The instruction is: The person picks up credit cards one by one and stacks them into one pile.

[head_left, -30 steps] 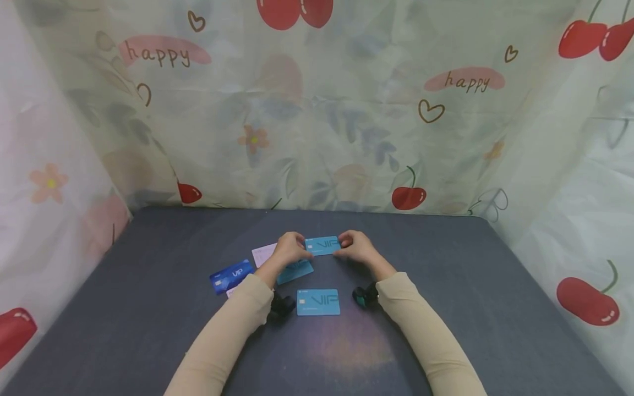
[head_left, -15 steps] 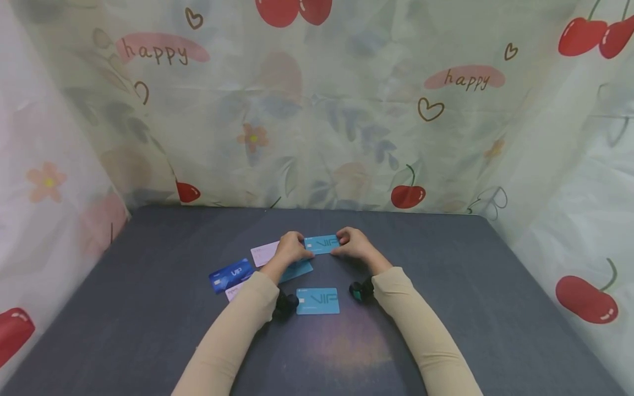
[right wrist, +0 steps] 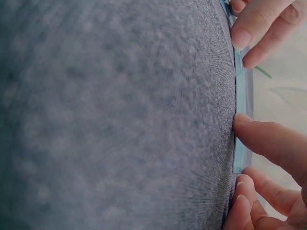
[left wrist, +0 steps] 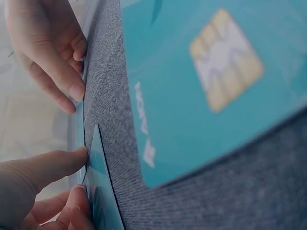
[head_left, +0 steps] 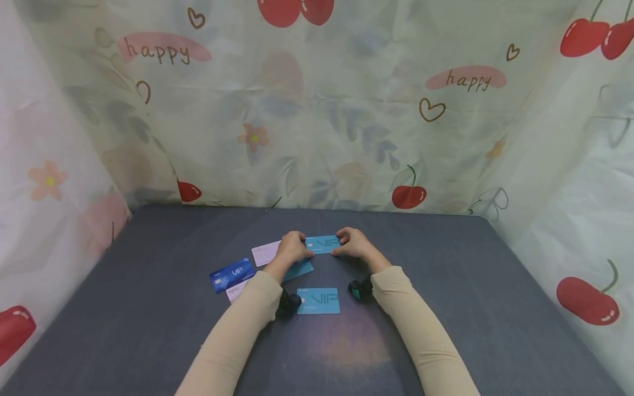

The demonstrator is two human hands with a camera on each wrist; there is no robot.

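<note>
A light blue VIP card (head_left: 321, 245) lies toward the back of the table, between the two hands. My left hand (head_left: 290, 249) pinches its left end, thumb on the near edge and fingers at the far side. The right hand (head_left: 359, 248) grips the right end the same way, as the right wrist view shows with the card (right wrist: 239, 96) seen nearly edge-on. Closer to me lies a matching light blue card (head_left: 318, 301), whose gold chip (left wrist: 226, 61) looms large in the left wrist view. Another teal card (head_left: 300, 269) is partly hidden below the left hand.
Left of the left hand lie a dark blue VIP card (head_left: 231, 275), a pink card (head_left: 264, 253) and a second pink card (head_left: 235, 291) partly covered by the sleeve. A dark grey table (head_left: 426, 341) meets a printed cloth backdrop (head_left: 317, 137) at the back.
Both hands keep their hold on the light blue card, which stays in place. The right wrist has shifted slightly left and back; the left forearm has edged right.
</note>
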